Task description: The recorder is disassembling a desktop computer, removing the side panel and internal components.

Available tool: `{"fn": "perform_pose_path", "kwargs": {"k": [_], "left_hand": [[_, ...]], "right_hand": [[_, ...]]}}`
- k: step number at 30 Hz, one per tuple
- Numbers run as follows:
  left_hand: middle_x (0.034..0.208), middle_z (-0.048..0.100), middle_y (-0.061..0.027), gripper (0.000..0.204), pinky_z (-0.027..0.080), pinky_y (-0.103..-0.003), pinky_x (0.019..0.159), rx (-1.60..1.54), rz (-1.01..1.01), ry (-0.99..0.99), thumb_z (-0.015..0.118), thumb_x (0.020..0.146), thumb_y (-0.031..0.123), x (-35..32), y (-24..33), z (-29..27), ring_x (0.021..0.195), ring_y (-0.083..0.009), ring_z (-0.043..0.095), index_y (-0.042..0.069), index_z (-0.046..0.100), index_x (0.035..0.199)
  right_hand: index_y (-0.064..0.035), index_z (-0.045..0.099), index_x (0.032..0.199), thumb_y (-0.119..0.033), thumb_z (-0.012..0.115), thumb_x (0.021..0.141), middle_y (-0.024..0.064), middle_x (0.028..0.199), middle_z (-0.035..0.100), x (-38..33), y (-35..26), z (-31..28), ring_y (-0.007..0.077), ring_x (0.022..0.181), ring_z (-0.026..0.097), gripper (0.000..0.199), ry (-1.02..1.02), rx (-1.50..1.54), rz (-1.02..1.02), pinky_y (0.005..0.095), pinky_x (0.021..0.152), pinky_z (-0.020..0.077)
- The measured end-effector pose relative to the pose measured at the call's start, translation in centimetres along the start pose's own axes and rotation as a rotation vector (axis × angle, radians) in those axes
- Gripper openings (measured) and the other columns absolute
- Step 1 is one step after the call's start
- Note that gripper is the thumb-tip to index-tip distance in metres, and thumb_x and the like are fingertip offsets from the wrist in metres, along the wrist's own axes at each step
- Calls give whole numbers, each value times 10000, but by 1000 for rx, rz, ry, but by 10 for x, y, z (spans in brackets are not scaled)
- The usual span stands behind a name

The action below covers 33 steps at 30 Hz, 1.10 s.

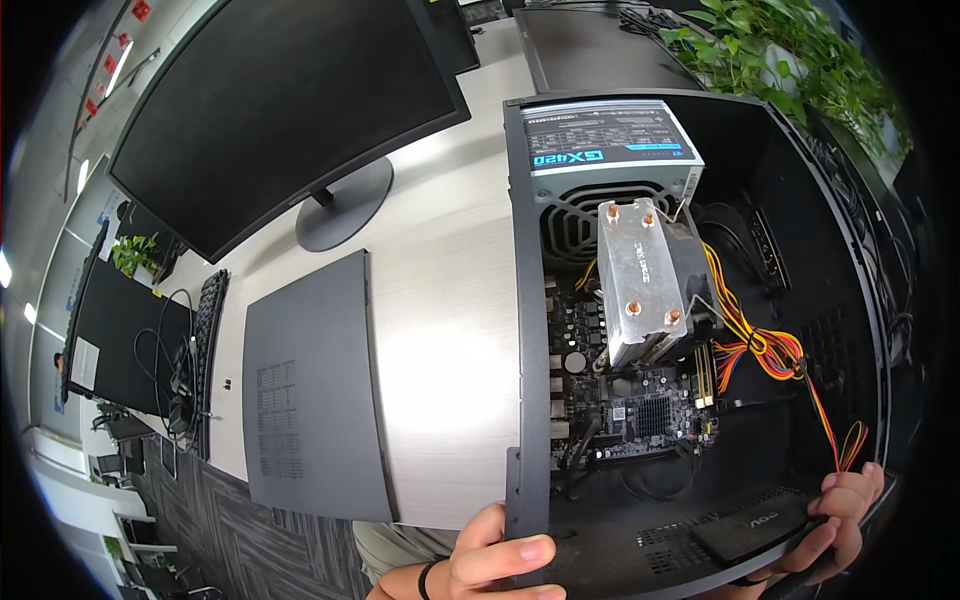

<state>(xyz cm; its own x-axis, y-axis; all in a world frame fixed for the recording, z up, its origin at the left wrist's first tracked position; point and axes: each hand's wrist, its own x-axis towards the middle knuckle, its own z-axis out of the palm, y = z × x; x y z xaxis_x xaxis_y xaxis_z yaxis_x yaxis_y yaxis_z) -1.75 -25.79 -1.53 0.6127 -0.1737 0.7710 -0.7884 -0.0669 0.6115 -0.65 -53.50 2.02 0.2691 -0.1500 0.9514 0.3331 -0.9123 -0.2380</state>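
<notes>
Gripping the near left corner of the case [535, 330], the left hand [500, 560] has its thumb on top of the rim, with a black band [426, 578] around its wrist. The right hand [848, 505] is curled at the near right corner; whether its fingers are clamped on the rim or on the black slab [755, 528] just beside them, I cannot tell. The slab lies along the case's near wall.

The case lies open side up at the right of the desk [450, 270]. A thin run of wires [760, 352] reaches the right hand from a tied bundle near the case's right wall. Left of the bundle, the cooler [645, 275], a metal block with four copper tips, stands over the board [640, 415]. The power supply [612, 140] fills the far left corner of the case.

Left of the case and apart from it, a dark side panel [320, 400] lies flat at the desk's near edge. Beyond the panel, a monitor [290, 110] stands on its round base toward the far left corner. A keyboard [212, 340] lies along the left edge, with tangled cables [172, 370] beside it. Green leaves [740, 50] hang past the case's far right corner.
</notes>
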Motion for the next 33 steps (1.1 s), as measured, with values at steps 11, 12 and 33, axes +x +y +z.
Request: {"fn": "perform_pose_path", "kwargs": {"k": [11, 12, 33], "left_hand": [[1263, 509, -107, 334, 516, -502, 833, -5, -26, -16, 749, 752, 47, 3, 3, -4, 899, -375, 589, 158, 671, 1057], [1250, 489, -82, 348, 489, -537, 870, 7, -31, -26, 743, 759, 85, 6, 6, -5, 972, -385, 554, 197, 656, 1077], [1276, 376, -44, 426, 456, -480, 996, 656, 22, -194, 710, 821, 197, 11, 29, -13, 1228, -372, 455, 363, 569, 1186]], "right_hand": [[-73, 377, 865, -211, 381, 940, 72, 695, 427, 0, -1, -2, 225, 723, 446, 157, -31, -31, 15, 564, 1042, 330], [-73, 377, 865, -211, 381, 940, 72, 695, 427, 0, 0, -2, 225, 723, 446, 157, -30, -35, 17, 564, 1042, 330], [-146, 365, 878, -276, 469, 961, -10, 660, 490, 19, -22, 0, 146, 689, 486, 187, -207, -14, 59, 459, 957, 334]]}}
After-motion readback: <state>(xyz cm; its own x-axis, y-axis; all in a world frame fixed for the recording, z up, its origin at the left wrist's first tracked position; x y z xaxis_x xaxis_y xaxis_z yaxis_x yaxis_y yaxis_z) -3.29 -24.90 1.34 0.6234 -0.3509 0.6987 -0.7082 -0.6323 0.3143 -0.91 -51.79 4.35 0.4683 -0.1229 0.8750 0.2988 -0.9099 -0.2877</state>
